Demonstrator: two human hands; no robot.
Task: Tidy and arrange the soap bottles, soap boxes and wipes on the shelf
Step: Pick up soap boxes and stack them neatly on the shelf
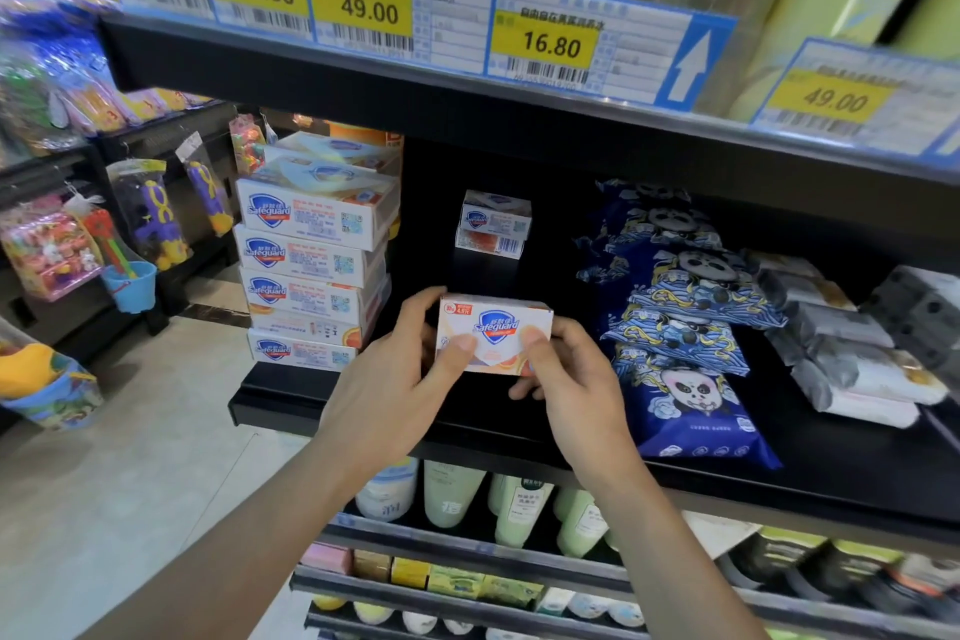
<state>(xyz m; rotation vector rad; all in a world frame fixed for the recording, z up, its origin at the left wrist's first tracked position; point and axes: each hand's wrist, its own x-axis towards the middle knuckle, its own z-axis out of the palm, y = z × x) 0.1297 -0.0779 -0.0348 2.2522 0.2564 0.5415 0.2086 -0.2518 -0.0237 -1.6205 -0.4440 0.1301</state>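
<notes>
I hold a white and orange Safeguard soap box (494, 327) upright over the front of the black shelf (291, 395). My left hand (402, 374) grips its left side, thumb on the front face. My right hand (566, 379) grips its right side, thumb likewise on the front. A stack of several Safeguard soap boxes (311, 255) stands at the shelf's left end. One more soap box (494, 224) sits alone farther back. Blue panda-print wipes packs (685, 327) lie in an overlapping row to the right, with grey-white wipes packs (841, 343) beyond them.
The upper shelf edge carries yellow price tags (550, 42). Below are pale green soap bottles (519, 515) and small coloured boxes (441, 577). Toys hang on a rack (150, 218) to the left, above a tiled floor.
</notes>
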